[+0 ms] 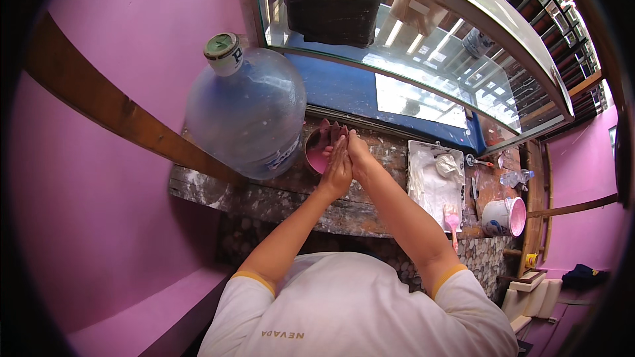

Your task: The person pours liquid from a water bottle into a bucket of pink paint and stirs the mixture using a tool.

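My left hand [338, 170] and my right hand [359, 151] are pressed together, palms facing, above the wooden table. Past their fingertips shows a dark pink, ragged-edged thing [335, 134], gripped between the two hands; its kind is hard to make out. Close under it, beside my left hand, stands a round brown-rimmed bowl [308, 153] with pink paint [319, 160] in it. My hands cover the bowl's right side.
A large clear water jug [248, 109] stands left of the bowl. Behind is a glass display case [436, 86] holding a black bag [334, 10]. To the right lie a white-stained tray [426, 188], a pink-coated paintbrush [452, 219], a paint bucket [503, 217] and a plastic bottle [516, 178].
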The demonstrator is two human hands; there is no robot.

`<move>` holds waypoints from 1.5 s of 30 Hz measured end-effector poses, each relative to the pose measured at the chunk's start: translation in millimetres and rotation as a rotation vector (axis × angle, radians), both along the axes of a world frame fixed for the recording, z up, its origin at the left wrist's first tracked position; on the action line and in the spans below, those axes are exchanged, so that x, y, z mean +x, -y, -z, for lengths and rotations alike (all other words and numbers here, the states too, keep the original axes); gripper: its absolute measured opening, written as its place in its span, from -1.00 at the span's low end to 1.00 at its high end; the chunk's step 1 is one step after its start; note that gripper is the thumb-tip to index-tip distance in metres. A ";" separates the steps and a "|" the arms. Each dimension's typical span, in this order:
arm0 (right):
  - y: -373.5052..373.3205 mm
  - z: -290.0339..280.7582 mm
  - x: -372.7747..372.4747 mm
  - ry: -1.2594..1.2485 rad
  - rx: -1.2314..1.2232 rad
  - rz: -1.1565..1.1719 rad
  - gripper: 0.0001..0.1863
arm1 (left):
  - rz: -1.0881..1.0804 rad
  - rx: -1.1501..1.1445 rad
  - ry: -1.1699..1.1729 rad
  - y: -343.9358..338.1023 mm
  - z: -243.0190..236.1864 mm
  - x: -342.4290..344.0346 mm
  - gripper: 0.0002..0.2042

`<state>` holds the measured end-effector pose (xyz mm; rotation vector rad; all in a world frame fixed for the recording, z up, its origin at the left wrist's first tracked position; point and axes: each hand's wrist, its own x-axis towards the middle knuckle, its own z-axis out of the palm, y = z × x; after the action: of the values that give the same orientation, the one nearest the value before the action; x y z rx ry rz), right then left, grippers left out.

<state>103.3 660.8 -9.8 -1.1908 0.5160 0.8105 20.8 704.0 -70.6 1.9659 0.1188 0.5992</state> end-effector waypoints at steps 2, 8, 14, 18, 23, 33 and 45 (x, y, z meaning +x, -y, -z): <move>8.6 33.6 10.1 0.260 -0.086 -0.324 -0.42 | 0.078 0.159 -0.183 -23.8 -3.7 14.0 -0.42; 6.4 73.6 37.9 0.536 -0.632 -0.576 -0.53 | 0.373 0.417 -0.595 -60.4 -15.8 45.9 -0.49; -17.3 147.9 38.0 0.143 -0.345 -0.535 -0.59 | -0.339 -1.392 -0.618 -63.2 -9.8 42.5 -0.56; -17.9 233.1 75.8 0.717 -0.804 -0.912 -0.62 | -0.377 -1.437 -0.504 -35.5 -28.7 53.4 -0.54; -46.3 211.6 58.5 0.121 -0.324 -0.889 -0.68 | -0.532 -1.385 -0.564 -48.2 -7.8 45.8 -0.48; -54.8 27.8 10.0 0.500 -0.593 -0.592 -0.50 | -0.216 -1.712 -0.426 -57.2 5.3 56.9 -0.61; 2.1 -1.2 -7.2 1.914 -0.786 -1.425 -0.79 | -0.071 -1.426 -0.730 -68.5 -10.3 33.1 -0.61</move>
<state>96.0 658.7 -8.6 -2.3774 -1.9423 0.1310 53.9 772.4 -60.2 0.6722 0.8160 -0.2295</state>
